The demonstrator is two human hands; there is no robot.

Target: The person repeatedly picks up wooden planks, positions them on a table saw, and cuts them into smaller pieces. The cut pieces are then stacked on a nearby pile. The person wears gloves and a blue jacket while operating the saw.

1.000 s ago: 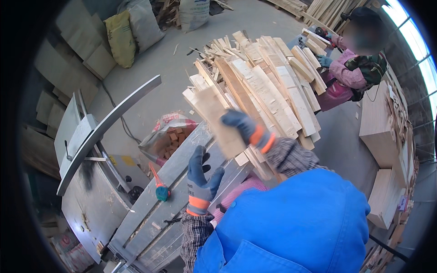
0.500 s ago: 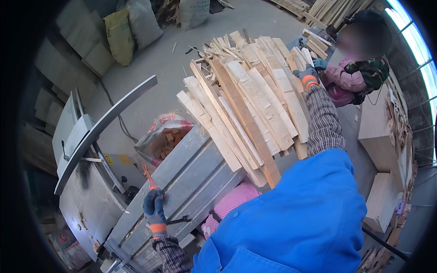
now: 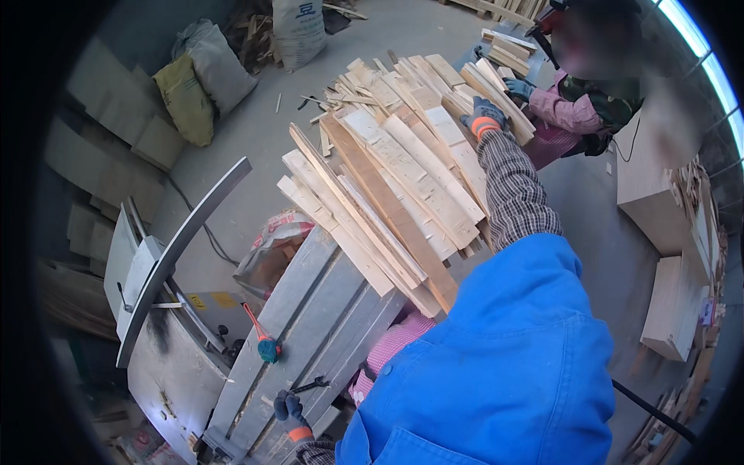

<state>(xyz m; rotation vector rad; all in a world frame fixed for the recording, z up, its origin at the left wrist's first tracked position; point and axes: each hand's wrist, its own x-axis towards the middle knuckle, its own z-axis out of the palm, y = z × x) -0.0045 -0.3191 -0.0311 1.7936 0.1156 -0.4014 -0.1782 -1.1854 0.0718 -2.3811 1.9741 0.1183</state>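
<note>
My left hand (image 3: 290, 411), in a dark grey glove with an orange cuff, is low over the grey slotted metal table (image 3: 325, 298). Its bent fingers are apart, at the near end of a dark open-ended wrench (image 3: 311, 384). Farther up the table lies a teal tool (image 3: 269, 349) with a long red end; no hand is on it. My right arm reaches across a large heap of pale wooden strips (image 3: 415, 174). At the heap's far right my right hand (image 3: 487, 118) is closed over a wooden strip (image 3: 456, 110), its fingertips partly hidden.
A co-worker's gloved hand (image 3: 519, 89) holds strips beside my right hand. A curved metal rail (image 3: 190, 248) rises at the left. Beyond the table stands an open sack (image 3: 279, 244). Filled sacks (image 3: 217, 66) stand at the back, and pale wooden boxes (image 3: 674, 302) at the right.
My left hand has let go of the teal tool and moved nearer to me, beside the wrench. The view has shifted; my right hand stays at the far right of the wood.
</note>
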